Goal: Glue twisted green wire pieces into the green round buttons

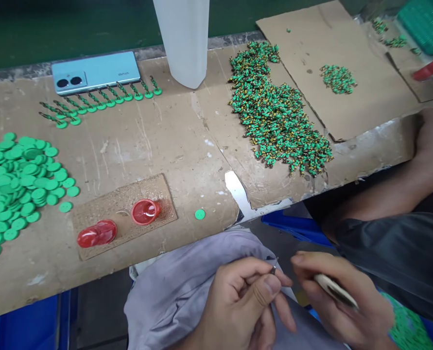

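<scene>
The person's left hand (238, 304) was closed below the bench edge, thumb and forefinger pinching a small dark metal piece (273, 270) above a crumpled grey cloth (180, 291) on the lap. Just beside it, the right hand (342, 301) was curled around a pale slim tool (335, 289). On the cardboard-covered bench (158, 141) lay a heap of flat green plastic discs (15, 184), two red translucent caps (145, 212) and a mound of small green-and-yellow parts (278, 116); a co-worker's arm (402, 189) rested at the right
</scene>
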{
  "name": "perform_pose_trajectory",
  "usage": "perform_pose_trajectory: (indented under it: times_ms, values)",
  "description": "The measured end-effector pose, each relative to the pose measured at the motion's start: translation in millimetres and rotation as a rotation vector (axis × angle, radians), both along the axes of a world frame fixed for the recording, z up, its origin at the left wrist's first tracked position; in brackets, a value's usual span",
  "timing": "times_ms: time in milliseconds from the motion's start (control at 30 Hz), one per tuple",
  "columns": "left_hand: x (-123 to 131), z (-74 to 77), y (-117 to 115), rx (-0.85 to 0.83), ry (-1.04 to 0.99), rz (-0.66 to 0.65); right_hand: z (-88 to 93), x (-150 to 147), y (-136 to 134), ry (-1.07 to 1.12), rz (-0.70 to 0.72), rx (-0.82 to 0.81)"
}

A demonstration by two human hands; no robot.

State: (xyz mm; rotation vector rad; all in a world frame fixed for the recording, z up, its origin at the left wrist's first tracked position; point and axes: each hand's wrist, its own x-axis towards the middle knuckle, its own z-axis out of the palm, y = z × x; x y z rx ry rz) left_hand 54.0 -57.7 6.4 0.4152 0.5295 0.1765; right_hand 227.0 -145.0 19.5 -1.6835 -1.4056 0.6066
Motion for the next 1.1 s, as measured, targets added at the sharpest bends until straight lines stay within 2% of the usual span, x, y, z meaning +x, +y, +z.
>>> perform_pose_trajectory:
  times_ms: [67,200,267,367,433,467,567,633,767,900,1033,1100]
  values:
    - [1,2.2,3,0.031,0.061,-0.011,0.1,6,0,0.000,0.031,-0.038]
    - [6,2.0,8,0.145,0.206,-0.038,-8.6,15,1,-0.356,0.227,-0.045]
    - [9,-2.0,9,0.207,0.251,-0.049,-19.4,18,-2,-0.487,0.200,-0.035]
    - [13,-13.3,9,0.282,0.310,-0.071,-36.6,21,-7,-0.597,0.003,-0.150]
    - [16,-22.9,7,0.334,0.355,-0.099,-42.8,21,-11,-0.594,-0.105,-0.212]
    - [18,-27.7,6,0.359,0.375,-0.112,-44.0,20,-12,-0.548,-0.103,-0.219]
    - [21,-39.9,3,0.421,0.409,-0.127,-46.4,13,-13,-0.418,0.045,-0.216]
    - [21,-44.6,1,0.445,0.426,-0.128,-51.4,10,-14,-0.433,0.090,-0.222]
    - [22,-48.0,2,0.470,0.461,-0.140,-64.8,11,-16,-0.575,-0.043,-0.199]
    - [24,-50.3,5,0.481,0.471,-0.155,-69.8,12,-17,-0.606,0.017,-0.154]
    - [25,-53.1,3,0.503,0.485,-0.161,-71.0,11,-16,-0.653,-0.021,-0.141]
    - [24,-53.4,2,0.519,0.487,-0.163,-70.8,11,-15,-0.653,0.008,-0.118]
